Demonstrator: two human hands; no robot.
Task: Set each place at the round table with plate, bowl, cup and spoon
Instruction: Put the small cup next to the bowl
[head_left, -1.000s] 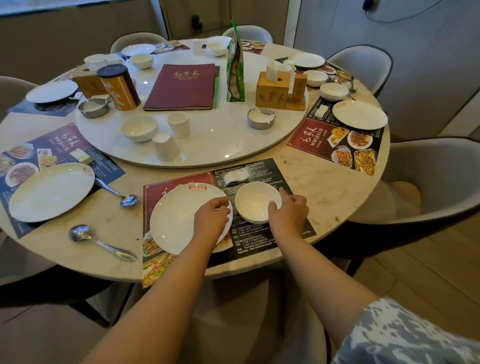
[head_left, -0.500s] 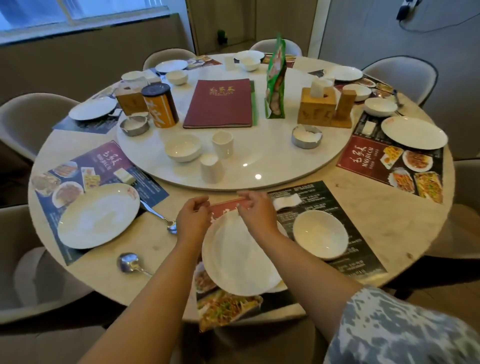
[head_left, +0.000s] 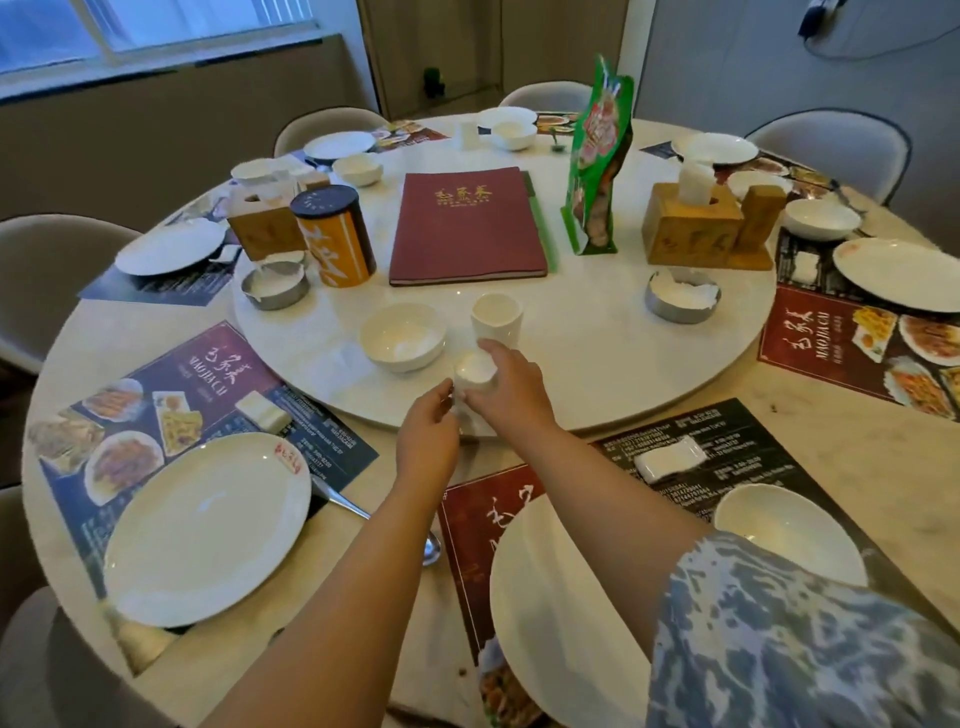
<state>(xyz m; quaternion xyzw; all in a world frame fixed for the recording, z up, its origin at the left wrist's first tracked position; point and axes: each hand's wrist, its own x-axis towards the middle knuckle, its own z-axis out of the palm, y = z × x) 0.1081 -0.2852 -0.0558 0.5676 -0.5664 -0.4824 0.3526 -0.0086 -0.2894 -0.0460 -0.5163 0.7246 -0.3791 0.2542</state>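
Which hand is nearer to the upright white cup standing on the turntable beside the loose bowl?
The right hand. It grips the other cup just in front of the upright cup, its fingertips almost reaching it. The left hand is lower and further left, toward the table's near edge.
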